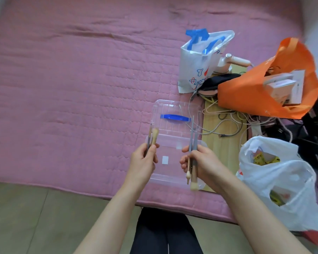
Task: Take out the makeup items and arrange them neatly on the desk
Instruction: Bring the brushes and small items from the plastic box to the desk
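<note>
- Your left hand (143,158) has its fingers curled round two makeup brushes (153,136), bristles pointing up and away from you.
- Your right hand (196,161) grips a bundle of brushes (192,167), bristle heads hanging down toward you.
- Both hands hover over the clear plastic box (174,143), which sits near the pink quilt's (72,88) front right edge.
- An orange bag (249,92) lies beyond, to the right.

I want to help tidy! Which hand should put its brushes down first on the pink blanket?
Probably the left hand. Its brushes are few, bristles up, and open pink blanket lies on its side. The right hand holds a bigger bundle beside cables and bags.
</note>
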Demonstrator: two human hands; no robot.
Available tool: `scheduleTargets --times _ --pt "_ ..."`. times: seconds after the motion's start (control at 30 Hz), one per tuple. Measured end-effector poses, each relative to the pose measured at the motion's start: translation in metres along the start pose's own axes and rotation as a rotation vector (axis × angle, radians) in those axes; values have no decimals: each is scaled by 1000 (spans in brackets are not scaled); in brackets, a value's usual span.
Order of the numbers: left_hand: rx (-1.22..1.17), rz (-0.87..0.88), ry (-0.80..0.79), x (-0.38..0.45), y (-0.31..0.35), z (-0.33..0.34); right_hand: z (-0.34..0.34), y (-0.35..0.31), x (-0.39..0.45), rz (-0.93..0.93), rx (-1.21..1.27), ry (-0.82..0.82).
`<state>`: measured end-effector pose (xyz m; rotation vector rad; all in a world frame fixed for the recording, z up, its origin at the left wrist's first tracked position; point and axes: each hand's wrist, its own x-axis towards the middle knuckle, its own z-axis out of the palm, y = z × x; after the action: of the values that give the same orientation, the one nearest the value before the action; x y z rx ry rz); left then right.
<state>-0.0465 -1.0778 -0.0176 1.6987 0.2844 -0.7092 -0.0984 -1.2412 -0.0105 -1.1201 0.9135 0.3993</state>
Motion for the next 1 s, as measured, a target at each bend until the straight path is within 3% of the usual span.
scheduleTargets --times 0.13,0.47,1.0 --pt "-47 -1 -6 -46 13 -2 11 -12 -35 -43 11 -26" --pt "-215 -55 277 -152 4 -11 8 -2 -111 -48 -117 -157" --pt "-578 -54 716 -276 -32 -65 118 30 -182 -115 -732 -497"
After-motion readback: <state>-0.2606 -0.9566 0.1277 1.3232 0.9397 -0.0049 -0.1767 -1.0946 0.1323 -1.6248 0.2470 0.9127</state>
